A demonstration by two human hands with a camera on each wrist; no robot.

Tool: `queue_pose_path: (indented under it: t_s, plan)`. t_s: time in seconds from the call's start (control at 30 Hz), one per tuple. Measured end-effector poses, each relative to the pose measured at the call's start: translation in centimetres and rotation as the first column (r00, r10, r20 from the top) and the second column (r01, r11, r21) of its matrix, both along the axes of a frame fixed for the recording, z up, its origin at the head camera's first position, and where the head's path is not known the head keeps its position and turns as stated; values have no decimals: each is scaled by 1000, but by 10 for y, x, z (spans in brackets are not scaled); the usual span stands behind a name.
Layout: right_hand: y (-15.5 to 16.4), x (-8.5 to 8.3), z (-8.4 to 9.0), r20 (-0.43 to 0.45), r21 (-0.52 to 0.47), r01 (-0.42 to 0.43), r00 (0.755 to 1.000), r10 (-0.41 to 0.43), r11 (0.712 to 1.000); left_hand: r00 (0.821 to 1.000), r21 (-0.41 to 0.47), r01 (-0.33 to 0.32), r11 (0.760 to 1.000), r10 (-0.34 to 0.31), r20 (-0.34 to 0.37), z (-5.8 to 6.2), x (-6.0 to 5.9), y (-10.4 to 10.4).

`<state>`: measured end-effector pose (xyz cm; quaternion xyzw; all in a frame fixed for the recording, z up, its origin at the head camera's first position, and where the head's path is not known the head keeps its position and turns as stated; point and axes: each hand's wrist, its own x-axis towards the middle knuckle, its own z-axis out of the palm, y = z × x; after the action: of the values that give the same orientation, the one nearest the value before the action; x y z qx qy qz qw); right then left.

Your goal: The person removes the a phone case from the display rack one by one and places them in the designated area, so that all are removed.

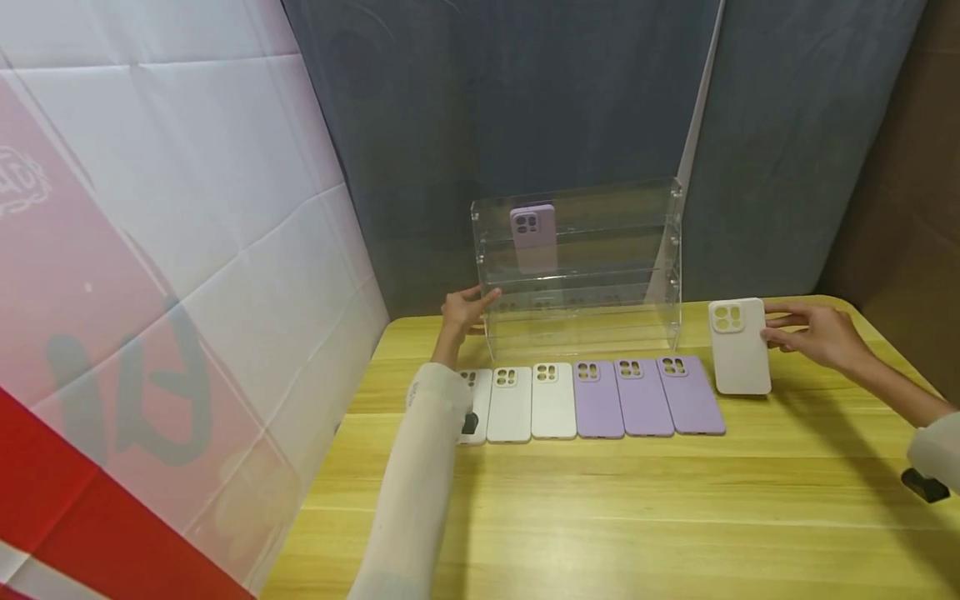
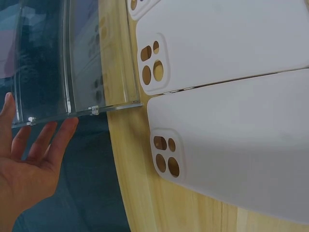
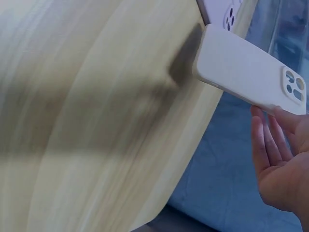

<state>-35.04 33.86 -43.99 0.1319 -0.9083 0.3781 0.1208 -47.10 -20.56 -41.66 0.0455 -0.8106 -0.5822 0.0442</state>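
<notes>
A white phone case (image 1: 739, 350) is pinched upright at its right edge by my right hand (image 1: 817, 333), over the table's right side. In the right wrist view the case (image 3: 246, 67) shows its camera cutouts near the fingers. At the left side of a clear acrylic display rack (image 1: 577, 317), my left hand (image 1: 462, 312) holds the side panel, thumb toward the front. The left wrist view shows fingertips (image 2: 70, 126) right at that panel's edge. One purple phone case (image 1: 533, 237) stands in the rack's upper tier.
In front of the rack lies a row of cases: three white cases (image 1: 553, 400) on the left, three purple cases (image 1: 643, 398) on the right. My left sleeve overlaps the leftmost white one. The wooden table (image 1: 600, 517) ends at a grey curtain (image 1: 600, 100) behind.
</notes>
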Motion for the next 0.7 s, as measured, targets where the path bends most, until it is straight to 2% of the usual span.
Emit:
queue_pose_path:
  t_s: [0.23,0.53,0.7]
  plan:
    - [3,2,-12,34,12,24,999,-24,1000,1000,3,-9,1000,9,-3,1,0,1]
    - [9,2,-26,69,-10,16,997,-15,1000,1000,5,-11,1000,11,-1,1,0,2]
    - [13,3,-32,181,-20,-24,983,27,1000,1000,6,-13,1000,13,1,1,1,1]
